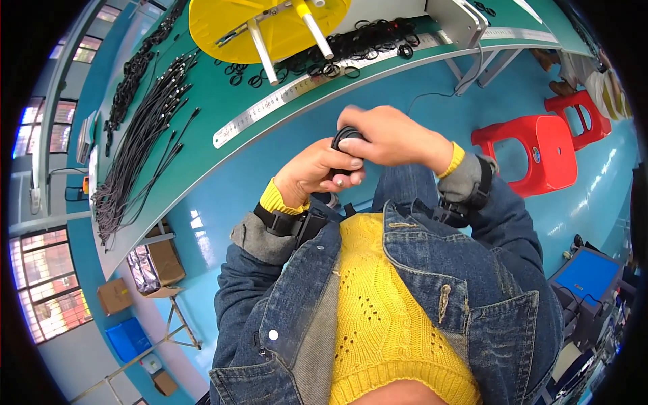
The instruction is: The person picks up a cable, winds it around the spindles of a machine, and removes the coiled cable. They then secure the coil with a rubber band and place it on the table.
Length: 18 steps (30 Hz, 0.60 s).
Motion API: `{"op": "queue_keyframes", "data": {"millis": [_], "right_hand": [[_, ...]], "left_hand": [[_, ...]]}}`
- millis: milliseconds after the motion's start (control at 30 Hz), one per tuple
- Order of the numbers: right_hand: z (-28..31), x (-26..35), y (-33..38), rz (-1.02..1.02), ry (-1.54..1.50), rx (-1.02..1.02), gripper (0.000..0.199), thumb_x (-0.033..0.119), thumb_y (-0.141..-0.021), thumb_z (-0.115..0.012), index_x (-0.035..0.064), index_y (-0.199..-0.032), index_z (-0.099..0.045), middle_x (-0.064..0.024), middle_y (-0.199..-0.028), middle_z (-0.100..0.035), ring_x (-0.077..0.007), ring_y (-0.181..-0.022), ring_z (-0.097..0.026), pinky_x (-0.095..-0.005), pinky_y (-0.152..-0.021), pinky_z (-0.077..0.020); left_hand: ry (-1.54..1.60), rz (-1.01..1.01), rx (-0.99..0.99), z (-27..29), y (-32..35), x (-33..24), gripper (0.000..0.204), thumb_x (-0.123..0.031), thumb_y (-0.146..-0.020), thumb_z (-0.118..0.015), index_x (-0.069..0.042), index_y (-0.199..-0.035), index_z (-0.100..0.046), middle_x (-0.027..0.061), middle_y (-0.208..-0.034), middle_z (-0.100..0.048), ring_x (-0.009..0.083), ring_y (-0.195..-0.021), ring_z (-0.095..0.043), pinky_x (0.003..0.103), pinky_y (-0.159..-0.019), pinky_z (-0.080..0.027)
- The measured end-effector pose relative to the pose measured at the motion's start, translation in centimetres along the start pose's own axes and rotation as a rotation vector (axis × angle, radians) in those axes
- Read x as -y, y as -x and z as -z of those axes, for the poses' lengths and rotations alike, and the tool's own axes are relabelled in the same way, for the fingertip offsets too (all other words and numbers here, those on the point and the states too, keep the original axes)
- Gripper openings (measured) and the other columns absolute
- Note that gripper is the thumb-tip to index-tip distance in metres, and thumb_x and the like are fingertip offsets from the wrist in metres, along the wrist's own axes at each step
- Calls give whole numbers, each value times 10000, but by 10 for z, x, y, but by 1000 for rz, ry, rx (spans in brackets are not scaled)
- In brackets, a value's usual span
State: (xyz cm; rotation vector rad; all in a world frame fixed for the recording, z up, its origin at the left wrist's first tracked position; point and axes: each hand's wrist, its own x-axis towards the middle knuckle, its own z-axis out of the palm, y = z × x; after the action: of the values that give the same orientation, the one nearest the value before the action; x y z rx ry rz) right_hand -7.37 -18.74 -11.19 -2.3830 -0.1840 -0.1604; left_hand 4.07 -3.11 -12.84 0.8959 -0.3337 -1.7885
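Observation:
A small coil of black cable (346,138) is held between my two hands, in front of my body and off the table's near edge. My left hand (310,167) closes on the coil from below and the left, thumb pressed along it. My right hand (395,135) grips its upper right side, fingers bent over it and partly blurred. Ahead on the green table (196,145) stands a yellow round plate (229,23) with white posts. A heap of small black loops (361,46) lies beside it, behind a long steel ruler (248,121) along the edge.
Long black cables (145,128) lie spread on the table's left, with a darker bundle (125,88) beyond. Two red stools (557,158) stand on the blue floor at right. Cardboard boxes (166,262) and a blue bin (128,339) are at lower left.

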Motion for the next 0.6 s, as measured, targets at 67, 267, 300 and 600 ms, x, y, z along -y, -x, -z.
{"op": "queue_keyframes", "data": {"millis": [67, 267, 300, 600], "right_hand": [[3, -6, -1, -14, -39, 10, 249, 256, -884, -487, 12, -929, -503, -157, -714, -567, -354, -602, -534, -409, -535, -415], [-5, -24, 3, -63, -207, -121, 297, 277, -892, -481, -18, -867, -481, -197, -743, -573, -403, -694, -549, -451, -601, -422], [-9, -26, 4, -64, -208, -121, 297, 277, -892, -481, -18, -867, -481, -197, -743, -573, -403, -694, -549, -451, -601, -422], [-18, -13, 4, -99, -143, -236, 205, 216, -900, -472, 15, -937, -450, -194, -726, -562, -390, -694, -547, -425, -579, -421]], "left_hand": [[-45, 56, 59, -4, -2, -3, 149, -64, -838, -540, -23, -976, -504, 158, -818, -586, 100, -543, -528, 168, -376, -387], [-78, -250, -129, -9, 14, 6, 295, -114, -873, -531, 36, -1125, -490, 188, -1005, -588, 203, -832, -629, 223, -610, -530], [-155, -302, -180, -8, 16, 9, 319, -121, -879, -528, 47, -1146, -482, 186, -1031, -586, 219, -884, -630, 234, -654, -541], [-385, -333, -518, -10, 9, 17, 254, -102, -873, -527, 53, -1073, -515, 132, -965, -610, 182, -824, -636, 225, -599, -535]]}}
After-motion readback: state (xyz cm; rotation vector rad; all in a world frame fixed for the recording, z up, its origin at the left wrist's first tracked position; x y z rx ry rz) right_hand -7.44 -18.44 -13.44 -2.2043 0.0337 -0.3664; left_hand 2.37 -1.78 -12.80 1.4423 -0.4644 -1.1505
